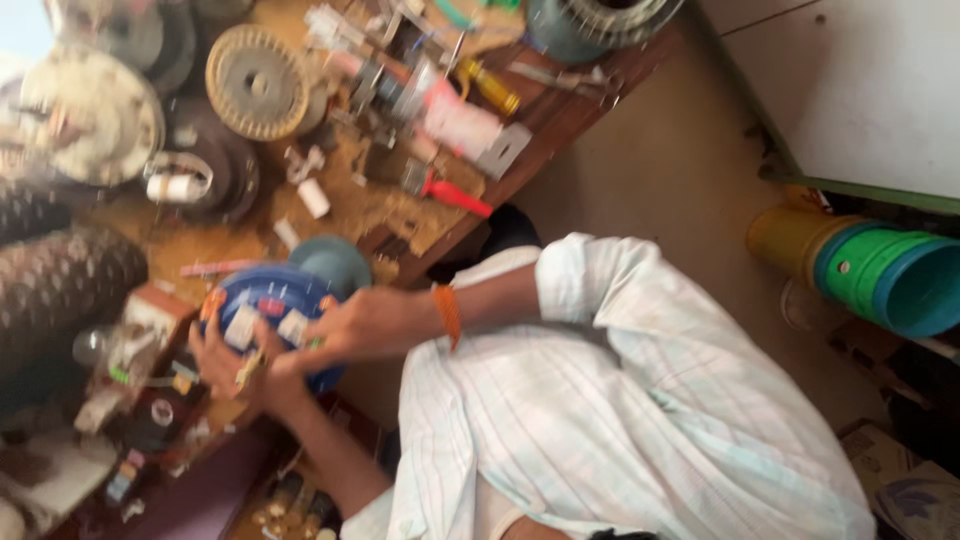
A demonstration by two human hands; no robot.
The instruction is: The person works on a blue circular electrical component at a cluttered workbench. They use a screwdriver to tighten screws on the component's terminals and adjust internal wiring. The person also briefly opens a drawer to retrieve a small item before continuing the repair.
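Nearest, your white striped shirt (620, 420) filled the lower part of the view, with both bare arms reaching out from it to the left. Your right hand (365, 325), an orange band (448, 315) at its wrist, lay across the near side of a round blue disc (270, 310), its fingers (300, 355) curled loosely over the rim. Your left hand (235, 370) came up from below, fingers closed under the same disc, so both hands held it between them, the right one on top. The disc sat at the near edge of the desk (560, 120), its flat face turned up toward you, with small pale blocks on it; blur hid finer detail. Beyond it lay a red-handled tool (455, 195), a tan toothed wheel (258, 82), and, far right, stacked green and yellow buckets (870, 265).
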